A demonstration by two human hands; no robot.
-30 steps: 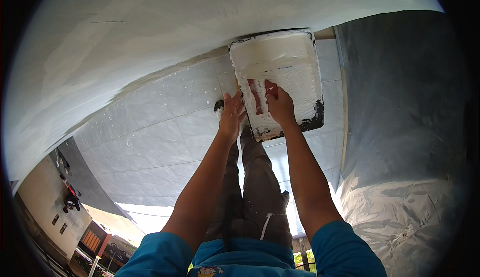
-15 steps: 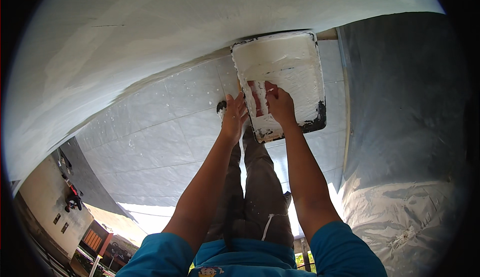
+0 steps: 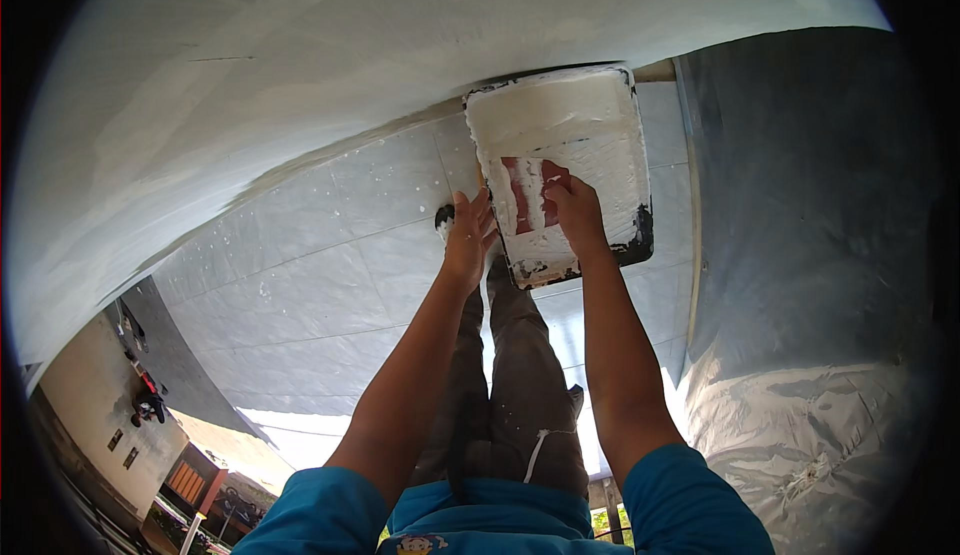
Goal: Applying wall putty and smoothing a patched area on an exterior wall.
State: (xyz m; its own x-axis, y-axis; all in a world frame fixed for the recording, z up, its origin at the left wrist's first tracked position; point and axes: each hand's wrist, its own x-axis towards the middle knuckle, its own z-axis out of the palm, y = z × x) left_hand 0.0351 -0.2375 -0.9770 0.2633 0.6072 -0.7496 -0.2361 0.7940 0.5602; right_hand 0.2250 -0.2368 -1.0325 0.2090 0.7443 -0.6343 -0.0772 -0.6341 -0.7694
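Note:
A rectangular tray (image 3: 610,125) with a dark, smeared rim is coated with white filler paste. Over the tray my right hand (image 3: 580,213) pinches the edge of a flat reddish-brown scraper (image 3: 519,200), which has a thick white stripe of paste along it. My left hand (image 3: 466,245) is at the tray's left rim, its thumb and fingers spread and stretched upward. Some fingertips touch or lie behind the rim; whether they support the tray is hidden. Beside the left thumb is a small black thing with white smears (image 3: 444,217), too unclear to name.
A pale, patched wall (image 3: 300,45) curves across the far side. Grey floor tiles (image 3: 330,275) carry white splashes. Dark sheeting (image 3: 800,195) stands at right, above crumpled plastic (image 3: 810,435). My legs (image 3: 515,355) are below the tray. A red-and-black object (image 3: 150,395) is far off at left.
My right hand and the scraper have shifted slightly to the right over the tray, and more of the scraper's face shows. The left hand and tray stay nearly where they were.

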